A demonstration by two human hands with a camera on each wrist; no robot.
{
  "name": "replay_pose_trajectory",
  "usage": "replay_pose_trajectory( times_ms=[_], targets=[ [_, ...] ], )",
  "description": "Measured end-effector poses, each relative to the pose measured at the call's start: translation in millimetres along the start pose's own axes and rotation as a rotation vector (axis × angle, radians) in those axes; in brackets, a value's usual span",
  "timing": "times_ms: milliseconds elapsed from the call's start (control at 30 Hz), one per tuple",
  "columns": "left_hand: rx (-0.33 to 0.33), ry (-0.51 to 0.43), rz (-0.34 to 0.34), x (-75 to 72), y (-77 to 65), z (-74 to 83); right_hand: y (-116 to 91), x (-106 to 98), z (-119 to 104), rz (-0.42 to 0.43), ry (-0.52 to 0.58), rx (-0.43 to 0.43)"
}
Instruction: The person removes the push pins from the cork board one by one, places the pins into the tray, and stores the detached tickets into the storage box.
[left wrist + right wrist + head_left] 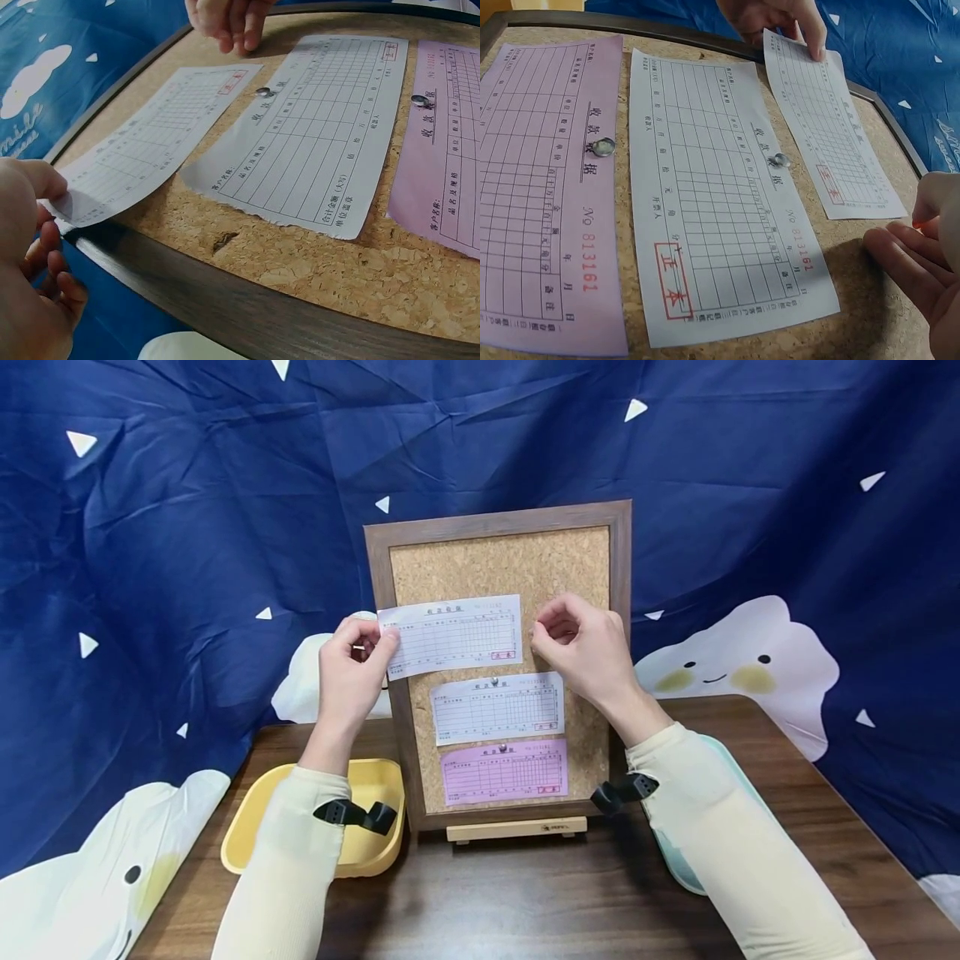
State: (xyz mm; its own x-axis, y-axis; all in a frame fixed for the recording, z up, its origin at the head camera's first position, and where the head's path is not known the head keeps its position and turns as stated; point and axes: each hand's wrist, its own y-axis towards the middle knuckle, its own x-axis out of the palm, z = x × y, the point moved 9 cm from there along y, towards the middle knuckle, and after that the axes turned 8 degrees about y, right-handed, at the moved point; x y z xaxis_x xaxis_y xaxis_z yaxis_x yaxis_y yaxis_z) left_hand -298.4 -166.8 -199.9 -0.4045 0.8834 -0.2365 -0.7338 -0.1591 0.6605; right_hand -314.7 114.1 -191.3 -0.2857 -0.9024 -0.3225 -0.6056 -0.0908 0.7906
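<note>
My left hand [352, 668] pinches the left edge of a white receipt slip [457, 635] between thumb and fingers, holding it across the upper part of a framed corkboard [495, 564]. In the right wrist view, my right hand [922, 262] is beside the slip's other end, thumb and fingertips together around a small red thing [924, 223], mostly hidden by the fingers. Below that slip, a second white receipt [498, 710] hangs from a shiny pushpin [778, 160]. Lowest is a pink receipt [506, 775], held by another pushpin [602, 147] at its top.
The corkboard leans upright on a wooden stand [517, 829] on a dark wood table [480, 910]. A yellow tray [386, 768] stands to its left, partly behind my left forearm. On the right, my right sleeve covers much of a pale green tray [686, 868]. A blue patterned cloth [480, 443] hangs behind.
</note>
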Motion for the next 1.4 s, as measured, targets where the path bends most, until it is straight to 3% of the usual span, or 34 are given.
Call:
replay_pose_trajectory(
  times_ms=[733, 1400],
  targets=[
    [-0.012, 0.019, 0.007, -14.5, -2.5, -1.9, -3.9, -20.4, 11.8, 0.039, -0.009, 0.088],
    [-0.001, -0.083, 0.065, -20.9, -3.2, -8.6, -6.5, -27.5, 12.5, 0.050, -0.008, 0.098]
  ],
)
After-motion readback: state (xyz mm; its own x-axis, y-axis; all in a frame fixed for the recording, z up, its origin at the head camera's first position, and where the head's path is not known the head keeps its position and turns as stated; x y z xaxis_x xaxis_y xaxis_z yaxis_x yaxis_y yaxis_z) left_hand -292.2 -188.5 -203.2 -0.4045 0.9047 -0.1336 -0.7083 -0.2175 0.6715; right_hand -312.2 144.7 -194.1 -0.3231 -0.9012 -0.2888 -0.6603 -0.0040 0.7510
